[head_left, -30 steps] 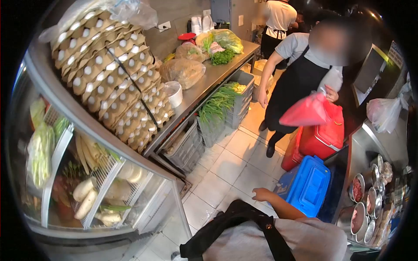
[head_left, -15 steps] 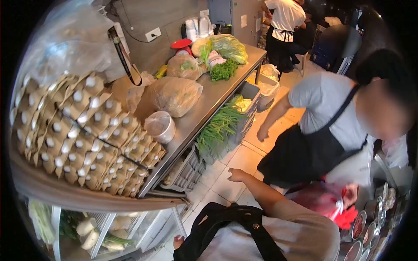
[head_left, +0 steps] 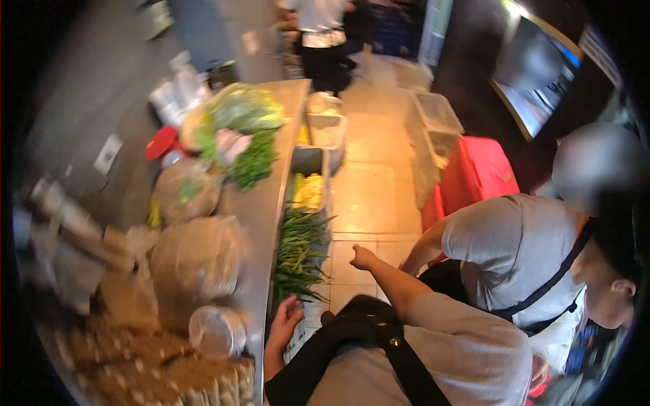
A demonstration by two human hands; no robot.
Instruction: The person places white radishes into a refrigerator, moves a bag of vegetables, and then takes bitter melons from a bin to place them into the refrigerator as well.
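Observation:
My left hand (head_left: pixel 287 317) is at the table's edge, beside a bunch of long green vegetables (head_left: pixel 298 254) in a crate below. Its fingers are loosely bent and apart, with nothing visible in them. Stretched forward over the tiled floor is my right hand (head_left: pixel 363 258), its fingers curled in and nothing seen in them. On the metal table (head_left: pixel 256 223) lie a round plastic tub (head_left: pixel 217 331), a large bagged bundle (head_left: pixel 196 257), a smaller bag (head_left: pixel 187 191) and curly green leaves (head_left: pixel 256 160). Stacked egg trays (head_left: pixel 162 372) are blurred at the lower left.
A co-worker in a grey shirt (head_left: pixel 484 237) and dark apron stands close on my right. Behind them is a red container (head_left: pixel 484 169). Bins (head_left: pixel 325 132) line the table's side. Clear tubs (head_left: pixel 437 115) stand across the tiled aisle (head_left: pixel 365 196). Another person (head_left: pixel 321 40) stands further back.
My view has swung right, so the table and egg trays sit further left and lower. My left hand has come up beside the table. The co-worker has turned away, and the red container has come into sight.

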